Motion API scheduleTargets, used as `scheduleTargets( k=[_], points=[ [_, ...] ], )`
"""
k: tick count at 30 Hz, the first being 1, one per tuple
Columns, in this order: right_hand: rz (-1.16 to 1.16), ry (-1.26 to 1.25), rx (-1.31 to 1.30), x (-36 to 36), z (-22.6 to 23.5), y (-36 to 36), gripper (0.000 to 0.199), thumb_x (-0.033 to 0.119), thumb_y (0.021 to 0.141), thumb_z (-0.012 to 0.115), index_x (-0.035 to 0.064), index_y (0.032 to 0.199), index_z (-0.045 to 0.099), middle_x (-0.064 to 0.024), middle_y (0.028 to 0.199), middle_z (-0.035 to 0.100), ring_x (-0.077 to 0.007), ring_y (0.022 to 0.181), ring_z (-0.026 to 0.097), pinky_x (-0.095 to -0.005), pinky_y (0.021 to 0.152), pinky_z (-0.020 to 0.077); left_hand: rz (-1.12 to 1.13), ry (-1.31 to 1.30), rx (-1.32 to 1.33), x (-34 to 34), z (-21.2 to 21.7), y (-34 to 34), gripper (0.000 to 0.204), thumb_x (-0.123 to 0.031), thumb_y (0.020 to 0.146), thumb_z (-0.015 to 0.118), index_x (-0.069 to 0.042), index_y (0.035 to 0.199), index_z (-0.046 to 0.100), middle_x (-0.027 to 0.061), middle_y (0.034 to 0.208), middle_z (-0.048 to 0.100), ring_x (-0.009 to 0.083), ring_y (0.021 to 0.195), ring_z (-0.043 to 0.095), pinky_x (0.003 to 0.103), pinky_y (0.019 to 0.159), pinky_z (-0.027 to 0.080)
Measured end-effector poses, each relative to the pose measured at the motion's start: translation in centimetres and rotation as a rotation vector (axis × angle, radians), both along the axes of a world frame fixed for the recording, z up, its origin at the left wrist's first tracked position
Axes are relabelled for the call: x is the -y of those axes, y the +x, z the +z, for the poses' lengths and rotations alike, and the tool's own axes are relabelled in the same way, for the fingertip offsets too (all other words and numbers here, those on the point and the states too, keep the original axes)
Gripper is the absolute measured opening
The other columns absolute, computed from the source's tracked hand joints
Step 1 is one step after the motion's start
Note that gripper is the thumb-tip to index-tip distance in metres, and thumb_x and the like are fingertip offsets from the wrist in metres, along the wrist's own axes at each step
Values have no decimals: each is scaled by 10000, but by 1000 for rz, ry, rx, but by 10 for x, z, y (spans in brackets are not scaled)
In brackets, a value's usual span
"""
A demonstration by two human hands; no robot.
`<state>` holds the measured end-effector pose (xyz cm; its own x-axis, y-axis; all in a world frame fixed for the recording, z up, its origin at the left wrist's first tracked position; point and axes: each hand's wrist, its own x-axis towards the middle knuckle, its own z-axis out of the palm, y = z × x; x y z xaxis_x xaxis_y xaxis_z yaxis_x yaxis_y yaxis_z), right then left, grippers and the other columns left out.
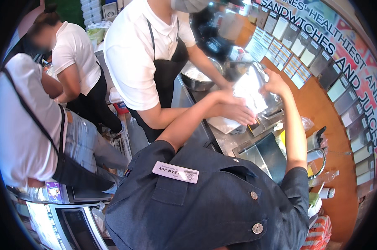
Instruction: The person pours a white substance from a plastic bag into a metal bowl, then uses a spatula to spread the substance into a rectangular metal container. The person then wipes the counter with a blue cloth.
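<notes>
A shiny silvery-white packet [250,92], washed out by glare, is held up over the metal counter. My right hand [275,82] grips its upper right edge with bent fingers. At the packet's lower left, my left hand [228,96] reaches in against it; its fingertips are partly lost in the glare. Just below lies a co-worker's outstretched hand [240,115], crossing close under my left wrist. The same co-worker's other arm [207,64] comes down from above, its hand partly hidden behind mine. A metal bowl [199,75] with something white in it stands left of the packet.
A sink [259,156] lies below the hands. To the right, a faucet [320,160] and a clear plastic bottle [328,177] stand along an orange-brown counter [317,110]. Two more people work at the left. An appliance with a dark door [73,227] sits lower left.
</notes>
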<state>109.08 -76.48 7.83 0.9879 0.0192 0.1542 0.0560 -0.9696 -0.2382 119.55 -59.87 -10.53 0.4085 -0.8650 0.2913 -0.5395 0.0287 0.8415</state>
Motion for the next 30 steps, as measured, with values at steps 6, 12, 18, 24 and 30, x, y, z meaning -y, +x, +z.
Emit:
scheduleTargets(
  k=[6,12,18,24,30],
  points=[
    [-19,-69,-17,-16,8,2,870,178,459,762,15,1264,478,-242,1118,590,-344,1062,570,-358,913,447,-9,102,-154,-17,26,-18,442,-321,910,542,35,1172,534,90,1141,589,133,1032,517,278,905,413],
    [-35,-89,-35,-13,6,10,856,204,459,768,28,1251,496,-227,1136,586,-341,1070,566,-358,925,445,13,107,-117,-24,33,-22,441,-313,918,536,37,1186,526,101,1150,582,135,1041,510,270,914,404],
    [-36,-60,-20,-4,2,16,849,208,460,770,21,1243,502,-233,1134,586,-340,1077,565,-357,928,445,-22,204,-260,-37,65,-44,469,-312,919,545,47,1218,498,98,1179,563,122,1071,488,257,934,388],
    [-21,-91,-29,-13,5,16,829,190,470,765,34,1242,507,-221,1134,591,-329,1068,574,-356,931,447,-14,160,-433,-37,53,-35,487,-329,919,548,39,1232,489,90,1204,544,109,1077,478,242,942,378],
    [-14,-45,-44,5,-1,16,822,172,457,756,45,1233,516,-216,1083,616,-324,1025,598,-354,903,465,-9,163,-258,-31,56,-44,504,-333,904,569,38,1234,483,108,1183,559,124,1069,491,251,938,388]
  ],
)
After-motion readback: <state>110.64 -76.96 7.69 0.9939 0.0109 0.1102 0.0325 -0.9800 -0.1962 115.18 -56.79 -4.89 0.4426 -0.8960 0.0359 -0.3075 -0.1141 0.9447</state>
